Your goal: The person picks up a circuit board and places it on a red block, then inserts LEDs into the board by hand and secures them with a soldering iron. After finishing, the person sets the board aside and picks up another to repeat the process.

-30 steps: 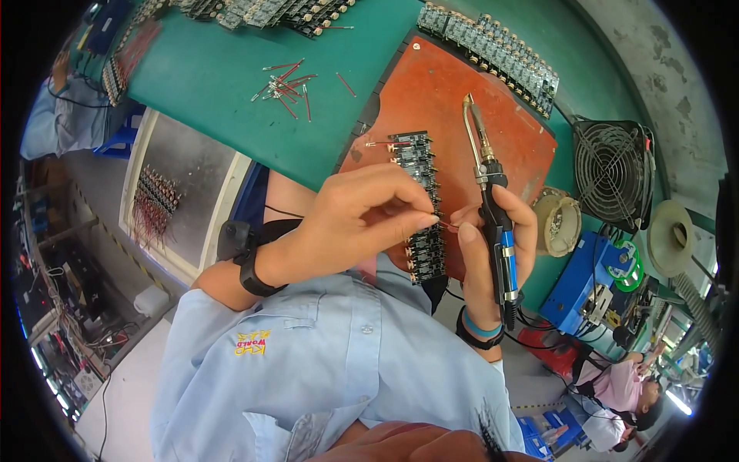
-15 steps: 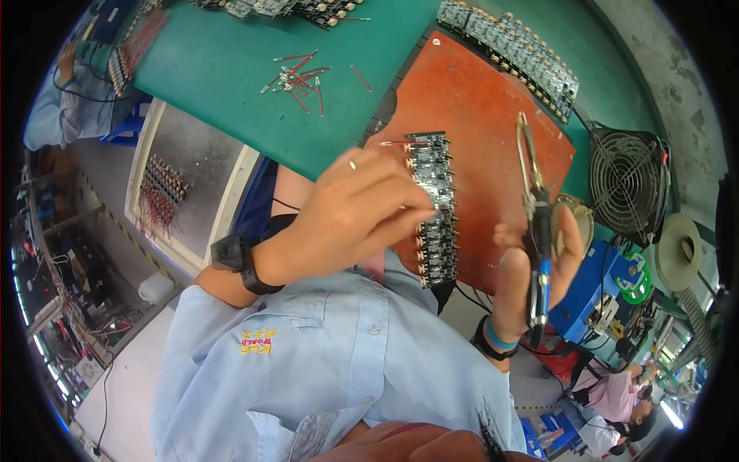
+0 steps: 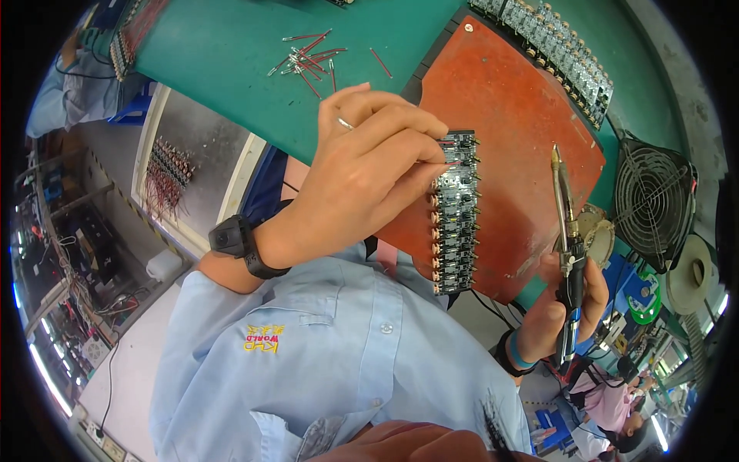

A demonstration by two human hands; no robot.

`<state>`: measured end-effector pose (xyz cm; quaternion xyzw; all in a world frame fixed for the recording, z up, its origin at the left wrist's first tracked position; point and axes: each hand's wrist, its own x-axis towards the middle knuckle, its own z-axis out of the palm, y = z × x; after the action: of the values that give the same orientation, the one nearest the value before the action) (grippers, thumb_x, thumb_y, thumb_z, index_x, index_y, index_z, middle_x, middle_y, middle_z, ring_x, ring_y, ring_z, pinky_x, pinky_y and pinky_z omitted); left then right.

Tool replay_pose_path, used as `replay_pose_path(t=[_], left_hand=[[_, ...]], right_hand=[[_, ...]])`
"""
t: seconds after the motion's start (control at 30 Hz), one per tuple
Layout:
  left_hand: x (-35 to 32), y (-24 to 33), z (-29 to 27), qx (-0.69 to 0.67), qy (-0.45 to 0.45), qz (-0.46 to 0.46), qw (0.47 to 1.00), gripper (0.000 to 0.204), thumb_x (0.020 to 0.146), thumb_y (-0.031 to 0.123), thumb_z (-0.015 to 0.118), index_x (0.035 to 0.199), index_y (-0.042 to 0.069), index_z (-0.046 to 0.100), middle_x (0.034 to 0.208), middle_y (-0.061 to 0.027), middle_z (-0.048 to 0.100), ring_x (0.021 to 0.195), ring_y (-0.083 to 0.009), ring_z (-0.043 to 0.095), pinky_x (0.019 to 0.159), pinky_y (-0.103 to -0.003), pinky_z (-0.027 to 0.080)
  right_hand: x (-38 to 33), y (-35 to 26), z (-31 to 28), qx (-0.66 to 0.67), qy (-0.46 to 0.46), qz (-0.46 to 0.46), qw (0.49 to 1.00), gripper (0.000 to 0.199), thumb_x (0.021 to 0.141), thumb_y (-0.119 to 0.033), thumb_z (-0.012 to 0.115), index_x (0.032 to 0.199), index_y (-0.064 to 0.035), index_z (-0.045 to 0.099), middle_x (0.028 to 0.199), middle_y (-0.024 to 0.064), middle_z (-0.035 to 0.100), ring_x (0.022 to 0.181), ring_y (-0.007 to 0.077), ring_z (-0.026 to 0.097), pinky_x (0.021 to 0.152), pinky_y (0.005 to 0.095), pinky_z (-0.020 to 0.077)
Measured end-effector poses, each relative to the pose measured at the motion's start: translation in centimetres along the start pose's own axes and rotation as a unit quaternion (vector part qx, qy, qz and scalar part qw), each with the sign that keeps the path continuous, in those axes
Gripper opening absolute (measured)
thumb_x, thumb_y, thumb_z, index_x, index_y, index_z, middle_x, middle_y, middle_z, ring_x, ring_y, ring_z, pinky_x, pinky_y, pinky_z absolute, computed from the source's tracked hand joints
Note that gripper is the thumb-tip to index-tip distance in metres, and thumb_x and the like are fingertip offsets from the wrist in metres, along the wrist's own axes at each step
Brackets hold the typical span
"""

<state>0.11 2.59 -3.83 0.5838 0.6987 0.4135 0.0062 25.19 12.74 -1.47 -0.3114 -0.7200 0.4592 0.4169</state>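
Observation:
A long black circuit board strip [image 3: 456, 215] with rows of brass terminals lies on an orange-red mat [image 3: 508, 115]. My left hand [image 3: 362, 173] hovers over the strip's upper end, fingers pinched at its left edge on something too small to make out. My right hand [image 3: 558, 308] grips a soldering iron [image 3: 566, 231] upright, its tip pointing up and away, to the right of the strip and clear of it. A ring sits on my left hand and a black watch [image 3: 235, 242] on that wrist.
Loose red wire pieces [image 3: 312, 58] lie on the green bench top [image 3: 231, 69]. More board strips [image 3: 554, 46] line the mat's far edge. A black fan [image 3: 654, 200] and solder spool [image 3: 693, 277] stand at right. A tray of red wires [image 3: 165, 177] sits at left.
My right hand has drawn the soldering iron away from the strip to the right and lower. My left hand has stayed pinched at the strip's upper end. The view has shifted.

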Motion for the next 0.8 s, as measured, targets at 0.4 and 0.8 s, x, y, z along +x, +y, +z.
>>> replay_pose_path(t=[0.4, 0.8], left_hand=[[-0.3, 2.9, 0.0, -0.133, -0.064, 0.033, 0.989, 0.017, 0.070, 0.007, 0.077, 0.083, 0.009, 0.065, 0.100, -0.0041, 0.067, 0.095, -0.0236, 0.058, 0.099, -0.045, 0.037], [-1.0, 3.8, 0.0, -0.197, -0.100, 0.022, 0.975, 0.016, 0.071, 0.006, 0.076, 0.082, 0.008, 0.065, 0.099, -0.0038, 0.067, 0.093, -0.0233, 0.058, 0.096, -0.044, 0.039]], right_hand=[[0.1, -0.3, 2.5, 0.087, -0.105, 0.010, 0.991, 0.049, 0.085, -0.012, 0.070, 0.124, 0.0025, 0.045, 0.102, 0.0199, 0.063, 0.090, 0.0261, 0.066, 0.080, 0.0350, 0.0530], [0.4, -0.2, 3.7, 0.054, -0.156, -0.036, 0.986, 0.051, 0.079, 0.008, 0.067, 0.123, 0.0009, 0.043, 0.093, 0.0171, 0.063, 0.083, 0.0217, 0.065, 0.076, 0.0315, 0.0524]])
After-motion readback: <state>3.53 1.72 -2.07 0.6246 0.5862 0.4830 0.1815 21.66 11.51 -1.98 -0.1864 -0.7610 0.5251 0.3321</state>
